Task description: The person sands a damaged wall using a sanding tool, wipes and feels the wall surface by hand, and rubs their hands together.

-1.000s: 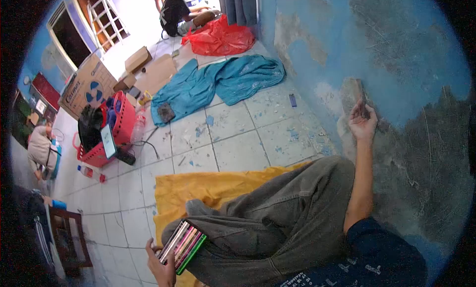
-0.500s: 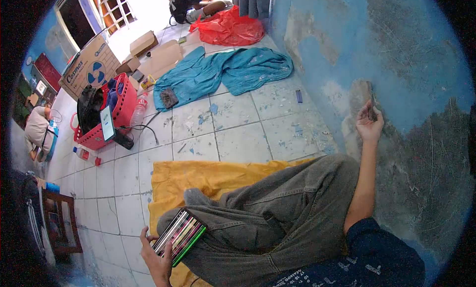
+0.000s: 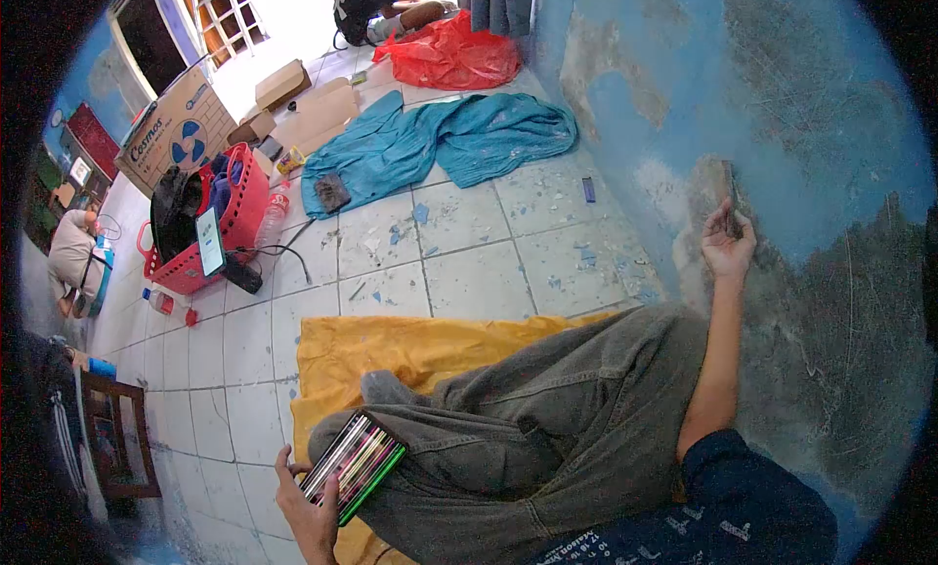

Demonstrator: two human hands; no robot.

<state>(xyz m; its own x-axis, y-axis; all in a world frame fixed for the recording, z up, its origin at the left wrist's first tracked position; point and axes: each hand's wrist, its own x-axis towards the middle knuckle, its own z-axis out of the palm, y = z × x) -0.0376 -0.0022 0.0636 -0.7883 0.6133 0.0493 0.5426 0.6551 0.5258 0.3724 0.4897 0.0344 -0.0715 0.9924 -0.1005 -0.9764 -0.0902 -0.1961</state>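
My left hand (image 3: pixel 311 514) holds what looks like a phone (image 3: pixel 354 464) by its near end, resting by my left knee. Its dark-edged face shows bright slanting stripes, with green along one side. Far to the right, my right hand (image 3: pixel 728 245) is raised to the wall (image 3: pixel 674 125). Between its closed fingers is a narrow, grey-brown flat piece (image 3: pixel 728 182), held upright against a bare grey patch of the blue wall. Its exact kind cannot be made out. My legs (image 3: pixel 547 399) are folded on a yellow cloth (image 3: pixel 337 345).
Paint flakes litter the white tiles (image 3: pixel 469 262) beside the wall. Beyond lie a blue cloth (image 3: pixel 391 160) and a red plastic bag (image 3: pixel 454 57). A red basket (image 3: pixel 239 209) stands left, near a cardboard box (image 3: pixel 176 135). One person (image 3: pixel 366 13) sits at the back, another (image 3: pixel 73 257) crouches far left.
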